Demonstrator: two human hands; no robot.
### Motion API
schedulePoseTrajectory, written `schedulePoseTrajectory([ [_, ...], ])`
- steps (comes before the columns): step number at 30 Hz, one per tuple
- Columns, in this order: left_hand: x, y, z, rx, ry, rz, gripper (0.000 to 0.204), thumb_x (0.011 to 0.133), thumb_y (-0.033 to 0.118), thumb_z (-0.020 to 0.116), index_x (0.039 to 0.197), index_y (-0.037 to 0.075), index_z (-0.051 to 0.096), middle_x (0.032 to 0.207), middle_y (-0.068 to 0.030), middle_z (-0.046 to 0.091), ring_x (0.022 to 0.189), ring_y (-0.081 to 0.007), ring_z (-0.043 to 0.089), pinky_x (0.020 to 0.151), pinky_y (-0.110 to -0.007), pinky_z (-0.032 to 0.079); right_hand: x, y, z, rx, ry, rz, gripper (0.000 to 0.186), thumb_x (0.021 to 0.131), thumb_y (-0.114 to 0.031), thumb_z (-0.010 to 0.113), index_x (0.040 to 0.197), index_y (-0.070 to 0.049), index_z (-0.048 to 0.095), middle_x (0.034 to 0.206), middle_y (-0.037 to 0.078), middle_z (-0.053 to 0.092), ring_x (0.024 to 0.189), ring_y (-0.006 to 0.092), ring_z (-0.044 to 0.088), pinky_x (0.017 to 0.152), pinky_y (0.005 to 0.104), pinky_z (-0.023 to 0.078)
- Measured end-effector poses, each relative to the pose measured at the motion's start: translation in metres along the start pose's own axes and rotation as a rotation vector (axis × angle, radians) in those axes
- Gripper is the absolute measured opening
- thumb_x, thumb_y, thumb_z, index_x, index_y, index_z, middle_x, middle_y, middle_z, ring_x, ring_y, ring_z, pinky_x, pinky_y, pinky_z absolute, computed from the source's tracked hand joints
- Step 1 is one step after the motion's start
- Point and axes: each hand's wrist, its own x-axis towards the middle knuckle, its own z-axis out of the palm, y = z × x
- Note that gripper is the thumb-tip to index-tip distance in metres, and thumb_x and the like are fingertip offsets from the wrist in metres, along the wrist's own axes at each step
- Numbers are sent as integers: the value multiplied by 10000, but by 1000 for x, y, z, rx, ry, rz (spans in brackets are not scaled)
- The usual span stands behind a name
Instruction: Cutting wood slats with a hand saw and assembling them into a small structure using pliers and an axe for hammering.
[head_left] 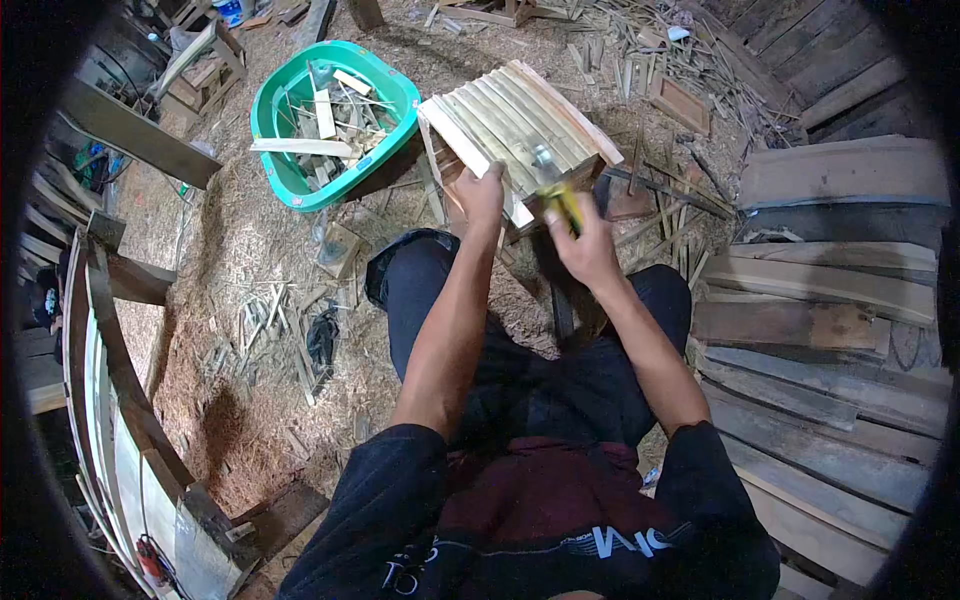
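A slatted wooden panel, its pale strips lying side by side on a frame, sits in front of my knees. My left hand closes on its near left edge, the thumb on top of a strip. In my right hand is a hammer with a yellow and black handle, closed in the fingers. Its metal head is blurred above the near ends of the strips; whether it touches the wood I cannot tell. The panel hides most of what supports it underneath.
Left of the panel stands a green plastic tub full of wood offcuts. Stacked boards lie along the right side. A curved slatted wooden piece leans at the left. Shavings and scrap sticks cover the floor.
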Motion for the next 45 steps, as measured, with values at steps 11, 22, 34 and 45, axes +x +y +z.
schedulePoseTrajectory([
  [11, -6, 4, 1, 91, -1, -5, 287, 819, 136, 696, 1022, -67, 691, 937, -140, 720, 806, -203, 663, 763, -327, 502, 6, -1, -4, -249, -211, -21, 254, 931, -216, 623, 1053, -8, 544, 876, 241, 639, 841, 433, 650, 667, 463, 496],
  [22, -4, 2, 0, 129, 23, 25, 252, 815, 65, 672, 1009, -95, 678, 930, -143, 730, 826, -211, 691, 768, -330, 523, -12, -6, 10, 1, 122, 4, 291, 938, -233, 644, 1101, -17, 537, 885, 214, 648, 830, 397, 667, 684, 428, 499],
  [34, -6, 8, 0, 97, 12, 28, 232, 824, 70, 689, 990, -92, 678, 918, -151, 728, 817, -216, 687, 761, -332, 525, 50, 25, 45, 284, 69, 97, 419, 819, -54, 763, 1162, 4, 530, 951, 47, 638, 844, 102, 610, 730, 249, 525],
  [45, -19, 26, 5, 188, 34, -14, 266, 824, 73, 676, 1043, -79, 669, 970, -161, 730, 863, -224, 699, 794, -331, 530, 37, 6, 39, -6, 47, 29, 447, 817, -187, 722, 1182, -31, 516, 960, 251, 670, 922, 450, 656, 746, 485, 516],
])
